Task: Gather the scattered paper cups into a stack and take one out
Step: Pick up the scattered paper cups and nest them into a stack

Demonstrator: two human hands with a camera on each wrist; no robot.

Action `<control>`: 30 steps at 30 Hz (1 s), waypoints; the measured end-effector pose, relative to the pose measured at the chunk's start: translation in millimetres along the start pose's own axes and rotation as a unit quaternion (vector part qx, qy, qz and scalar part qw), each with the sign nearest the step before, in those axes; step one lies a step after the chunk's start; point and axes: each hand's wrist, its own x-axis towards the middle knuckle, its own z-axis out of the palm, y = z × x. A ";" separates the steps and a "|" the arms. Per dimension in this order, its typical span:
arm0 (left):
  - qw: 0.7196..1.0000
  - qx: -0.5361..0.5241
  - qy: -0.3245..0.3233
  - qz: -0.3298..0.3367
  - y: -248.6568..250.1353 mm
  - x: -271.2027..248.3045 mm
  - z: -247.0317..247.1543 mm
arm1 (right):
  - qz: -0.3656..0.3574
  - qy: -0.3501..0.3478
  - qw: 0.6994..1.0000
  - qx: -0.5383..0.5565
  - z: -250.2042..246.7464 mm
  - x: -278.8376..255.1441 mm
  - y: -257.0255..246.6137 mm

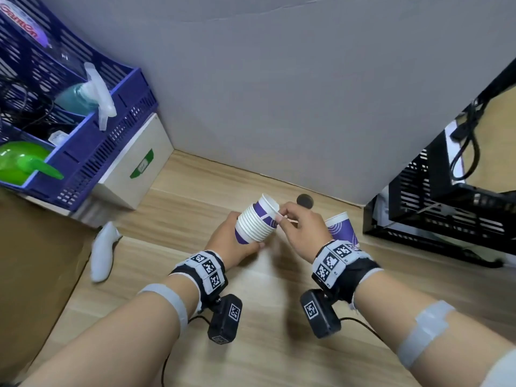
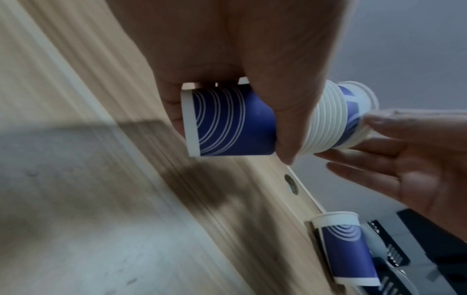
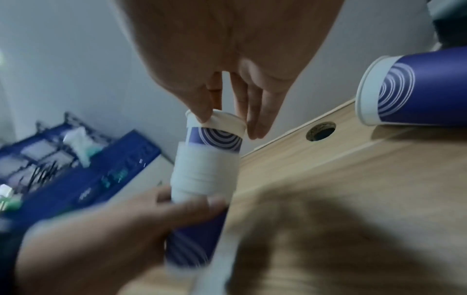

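While a stack of paper cups is gripped round its base by the left hand above the wooden desk, the rim of the topmost cup is pinched by the right hand (thumb and forefinger). One lone cup is seen just beyond the right hand, on the desk.
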 end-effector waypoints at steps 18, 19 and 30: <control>0.998 0.047 -0.040 -0.015 -10.8 -7.6 15.0 | 0.162 -0.009 0.954 -0.250 -25.6 9.1 92.0; 0.998 0.051 -0.043 -0.014 -9.4 -8.8 16.3 | 0.160 0.017 0.965 -0.205 -25.3 5.6 90.9; 0.993 0.074 -0.080 0.049 39.9 -27.5 42.3 | 0.154 0.069 0.956 0.240 -46.9 -35.2 47.3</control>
